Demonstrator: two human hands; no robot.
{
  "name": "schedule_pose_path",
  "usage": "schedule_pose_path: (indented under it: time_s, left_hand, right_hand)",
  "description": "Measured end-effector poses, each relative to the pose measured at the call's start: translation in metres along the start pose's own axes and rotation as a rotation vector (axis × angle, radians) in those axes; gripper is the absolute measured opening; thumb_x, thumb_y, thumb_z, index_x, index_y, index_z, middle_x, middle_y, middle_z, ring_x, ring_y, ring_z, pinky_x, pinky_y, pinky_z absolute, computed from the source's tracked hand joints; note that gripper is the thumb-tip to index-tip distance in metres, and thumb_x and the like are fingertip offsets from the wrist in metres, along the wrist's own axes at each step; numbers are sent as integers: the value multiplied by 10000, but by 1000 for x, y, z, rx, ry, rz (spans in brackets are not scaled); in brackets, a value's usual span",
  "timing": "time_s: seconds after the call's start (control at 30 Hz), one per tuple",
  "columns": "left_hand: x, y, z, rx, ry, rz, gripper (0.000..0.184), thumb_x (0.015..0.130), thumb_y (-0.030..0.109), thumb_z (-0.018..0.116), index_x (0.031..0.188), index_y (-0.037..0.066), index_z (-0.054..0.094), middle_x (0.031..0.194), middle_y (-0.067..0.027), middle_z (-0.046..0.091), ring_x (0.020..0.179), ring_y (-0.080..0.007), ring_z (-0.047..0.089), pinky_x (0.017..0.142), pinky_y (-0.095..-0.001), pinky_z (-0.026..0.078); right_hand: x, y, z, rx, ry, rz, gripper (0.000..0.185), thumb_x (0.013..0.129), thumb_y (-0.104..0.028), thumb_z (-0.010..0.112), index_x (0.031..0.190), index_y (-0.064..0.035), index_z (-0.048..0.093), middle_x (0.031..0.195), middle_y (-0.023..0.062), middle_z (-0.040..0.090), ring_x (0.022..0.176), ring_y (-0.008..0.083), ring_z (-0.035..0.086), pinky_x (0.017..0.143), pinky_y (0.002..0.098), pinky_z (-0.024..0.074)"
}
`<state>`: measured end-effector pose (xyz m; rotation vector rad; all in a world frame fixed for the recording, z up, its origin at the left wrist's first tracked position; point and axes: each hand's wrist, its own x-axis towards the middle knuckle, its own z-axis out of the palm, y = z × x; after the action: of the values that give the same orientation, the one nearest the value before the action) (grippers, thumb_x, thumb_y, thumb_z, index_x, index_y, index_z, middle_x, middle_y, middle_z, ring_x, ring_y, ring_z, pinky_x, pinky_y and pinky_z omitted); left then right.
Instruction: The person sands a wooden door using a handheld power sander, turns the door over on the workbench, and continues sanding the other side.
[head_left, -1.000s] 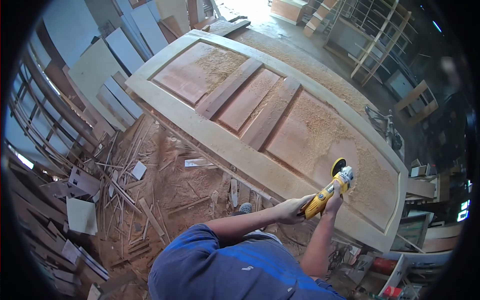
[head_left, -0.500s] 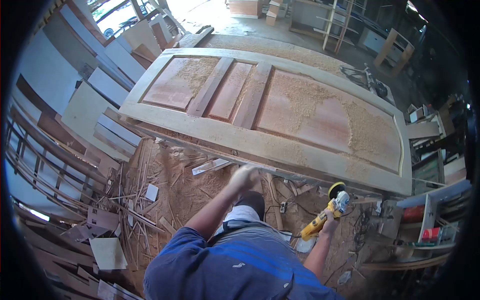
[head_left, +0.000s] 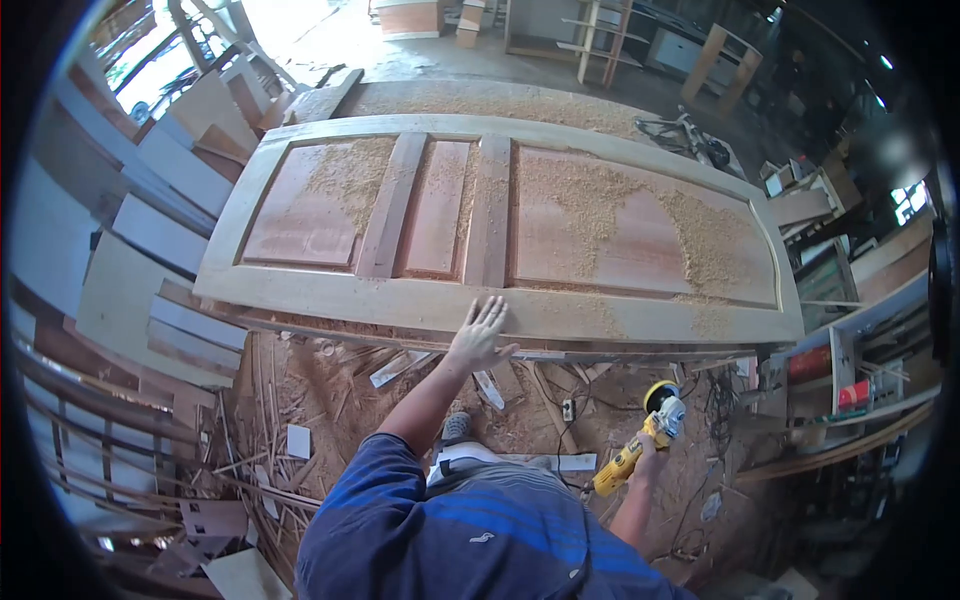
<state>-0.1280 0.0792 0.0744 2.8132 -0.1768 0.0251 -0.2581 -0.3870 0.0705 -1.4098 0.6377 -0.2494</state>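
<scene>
As the head view shows, our right hand (head_left: 652, 462) grasps a grinder (head_left: 655, 428), its fingers wrapped round the yellow body (head_left: 616, 471), while our left hand (head_left: 480, 342) holds nothing, fingers spread over the near rail (head_left: 350, 292) of the door (head_left: 640, 245). We cannot be sure whether the left palm presses the wood or hovers just above it. The grinder is tilted, its disc (head_left: 660, 395) beyond the right fingers and apart from the door.

We judge the grinder hefty, stiff and hard-cased, best gripped round the body, behind the metal head (head_left: 671, 413) and well away from the disc. The door, ahead of the left fingers, looks heavy and rigid; its outer rails should give the firmest hold, though shavings (head_left: 590, 215) could make it slippery.

Counting, we find two hands, one grinder with one disc, and one door with three panels (head_left: 295, 228) and two crosspieces (head_left: 490, 215). The shavings, beyond the fingers of both hands, are too many to count. Past the door, farther from the left fingers, is what seems one dusty counter (head_left: 480, 98). One red can (head_left: 808, 365) sits to the right of the right fingers.
</scene>
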Motion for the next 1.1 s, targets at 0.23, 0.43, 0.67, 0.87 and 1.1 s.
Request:
schedule_pose_path:
  time_s: [0.23,0.43,0.67,0.87,1.1]
  left_hand:
    - [14,-15,22,26,124,21,1087,997,631,619,1665,-135,235,1758,-335,218,1677,-443,119,1368,-569,59]
    - [24,23,40,-67,36,250,1102,950,571,712,1663,-129,249,1759,-321,235,1674,-443,141,1360,-597,89]
    - [8,130,54,-353,-372,501,975,888,508,825,1603,-48,464,1609,-276,531,1515,-412,499,1281,-482,376]
    - [-73,332,62,-887,-998,710,902,860,441,895,1558,-5,539,1318,-241,748,1250,-300,728,1069,-420,556]
    - [-99,517,74,-871,-875,712,694,892,359,870,1400,-39,613,1077,-150,771,997,-164,731,911,-362,575]
  right_hand:
    - [-78,-19,74,4,9,101,436,784,-49,827,1198,-50,690,1029,20,701,829,154,705,739,324,590]
    - [-116,-14,67,-93,104,32,433,782,-86,852,1188,-30,713,1040,47,739,864,163,723,783,343,585]
    - [-127,-39,12,18,254,-69,403,798,-69,858,1177,-24,726,1050,54,749,884,153,728,796,336,586]
    - [-88,-65,-76,280,320,-203,380,849,-60,864,1196,-19,713,1077,41,745,911,150,725,818,329,578]
    - [-36,-101,-232,619,221,-170,390,936,-88,805,1283,-6,645,1050,102,734,923,244,761,834,397,628]
